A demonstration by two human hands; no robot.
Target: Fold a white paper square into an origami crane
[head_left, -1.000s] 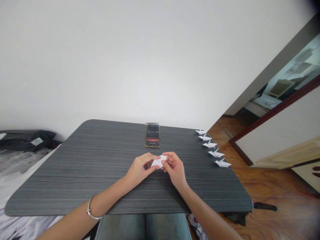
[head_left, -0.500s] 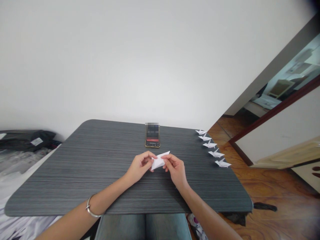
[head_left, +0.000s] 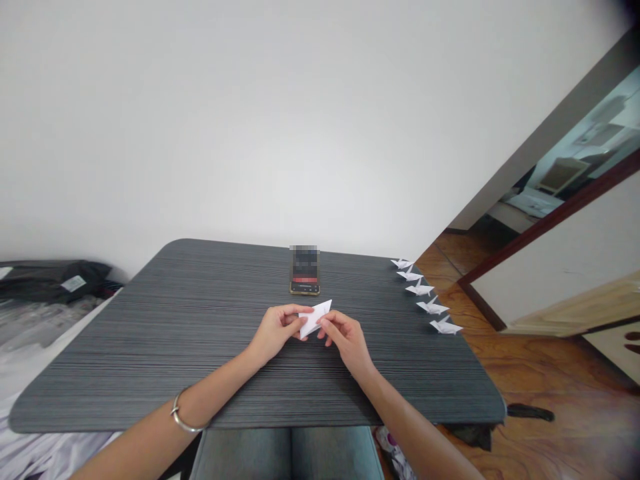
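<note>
Over the middle of the grey table (head_left: 150, 347), the left hand (head_left: 273, 330) and right hand (head_left: 345, 340) meet, a phone (head_left: 305, 277) beyond them near the far edge, paper cranes (head_left: 433, 307) lining the right edge. Both hands pinch one folded white paper (head_left: 315, 317) between fingertips, left at its near-left end, right just beside; its long axis slants toward the far right corner, tip free.

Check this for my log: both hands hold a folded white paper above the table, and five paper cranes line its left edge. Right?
No: the head view shows the five paper cranes along the right edge of the table. The left hand and right hand hold the folded white paper above it.
</note>
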